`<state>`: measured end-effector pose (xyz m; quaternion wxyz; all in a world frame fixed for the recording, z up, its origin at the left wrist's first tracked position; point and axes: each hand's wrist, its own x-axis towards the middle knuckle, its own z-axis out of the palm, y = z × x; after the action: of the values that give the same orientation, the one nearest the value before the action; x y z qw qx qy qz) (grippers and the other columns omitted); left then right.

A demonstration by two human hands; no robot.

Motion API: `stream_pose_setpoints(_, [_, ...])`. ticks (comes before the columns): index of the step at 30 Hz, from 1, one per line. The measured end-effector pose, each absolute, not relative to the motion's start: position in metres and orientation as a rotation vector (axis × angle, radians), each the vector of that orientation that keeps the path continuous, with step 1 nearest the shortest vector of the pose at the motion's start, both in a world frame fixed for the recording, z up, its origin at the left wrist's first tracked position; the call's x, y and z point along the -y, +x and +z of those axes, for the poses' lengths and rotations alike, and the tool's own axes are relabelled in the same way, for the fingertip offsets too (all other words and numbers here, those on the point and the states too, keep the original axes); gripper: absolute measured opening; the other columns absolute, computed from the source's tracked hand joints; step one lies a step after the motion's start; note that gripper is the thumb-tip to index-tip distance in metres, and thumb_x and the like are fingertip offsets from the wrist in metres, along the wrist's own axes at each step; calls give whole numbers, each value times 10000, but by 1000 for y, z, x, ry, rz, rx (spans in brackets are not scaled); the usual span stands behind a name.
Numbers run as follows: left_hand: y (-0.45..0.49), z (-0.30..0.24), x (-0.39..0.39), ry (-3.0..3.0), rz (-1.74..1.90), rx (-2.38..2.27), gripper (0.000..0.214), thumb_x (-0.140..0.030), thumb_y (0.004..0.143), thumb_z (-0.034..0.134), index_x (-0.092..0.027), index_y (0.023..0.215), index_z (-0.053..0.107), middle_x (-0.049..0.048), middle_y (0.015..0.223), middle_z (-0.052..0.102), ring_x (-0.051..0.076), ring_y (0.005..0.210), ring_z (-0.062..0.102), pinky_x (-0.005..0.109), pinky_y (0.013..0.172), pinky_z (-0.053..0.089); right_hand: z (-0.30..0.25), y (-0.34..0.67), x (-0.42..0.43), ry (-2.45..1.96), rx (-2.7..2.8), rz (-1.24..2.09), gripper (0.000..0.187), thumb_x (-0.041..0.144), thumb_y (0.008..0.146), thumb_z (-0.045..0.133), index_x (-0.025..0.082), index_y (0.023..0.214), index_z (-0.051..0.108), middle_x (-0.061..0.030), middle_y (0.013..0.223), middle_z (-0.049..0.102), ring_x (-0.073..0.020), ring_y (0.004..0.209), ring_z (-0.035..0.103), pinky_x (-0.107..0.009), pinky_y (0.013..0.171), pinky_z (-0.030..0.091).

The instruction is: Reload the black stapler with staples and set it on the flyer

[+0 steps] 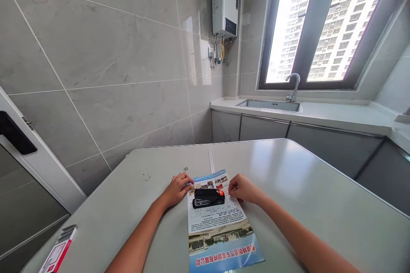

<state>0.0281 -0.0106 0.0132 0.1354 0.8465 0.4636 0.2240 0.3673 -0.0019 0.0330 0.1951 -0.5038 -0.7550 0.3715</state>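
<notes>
A black stapler with an orange-red patch at its right end lies on a printed leaflet. The leaflet lies flat on the table, with blue bands and a photo strip; its print is upside down from here. To the left of the stapler, my left hand rests with loosely extended fingers, the tips at the leaflet's left edge. My right hand is curled at the leaflet's right edge, fingertips over the paper. Whatever lies between those curled fingers is hidden. Neither hand touches the stapler.
Small staple pieces and a short staple strip lie on the pale table. A red-and-white box is at the near left edge. Beyond stand a counter with a sink, and a door at left.
</notes>
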Motion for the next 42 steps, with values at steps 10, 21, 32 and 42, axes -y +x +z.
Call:
stream_pose_setpoints(10, [29,17,16,2456,571,-1308,253,-351,1036,523,-307,1162,738,61,1147,653,236,1093,598,411,1021,398,32,379,4,-1441,2189,1179,94,131,637,560,192,592,615,21,452,565,-162,407,581,-225,423,396])
stream_pose_setpoints(21, [29,17,16,2462,571,-1313,236,-339,1028,544,-319,1161,738,53,1165,649,235,1118,598,400,1033,397,42,353,19,-1038,2227,710,168,334,923,595,202,936,698,3,764,603,-144,679,508,-254,660,406])
stream_pose_setpoints(32, [28,17,15,2460,542,-1306,281,-368,1029,532,-328,1234,720,70,1233,639,259,1176,575,438,1064,379,30,329,35,-1056,2408,583,216,275,808,717,205,991,627,-59,1052,641,-235,964,589,-329,826,452])
stream_pose_setpoints(42, [28,16,14,2486,549,-1285,289,-372,1032,527,-309,1240,717,77,1243,643,256,1171,571,425,1046,392,32,331,35,-1068,2394,622,203,323,819,721,202,955,631,-56,1027,646,-228,942,610,-319,799,456])
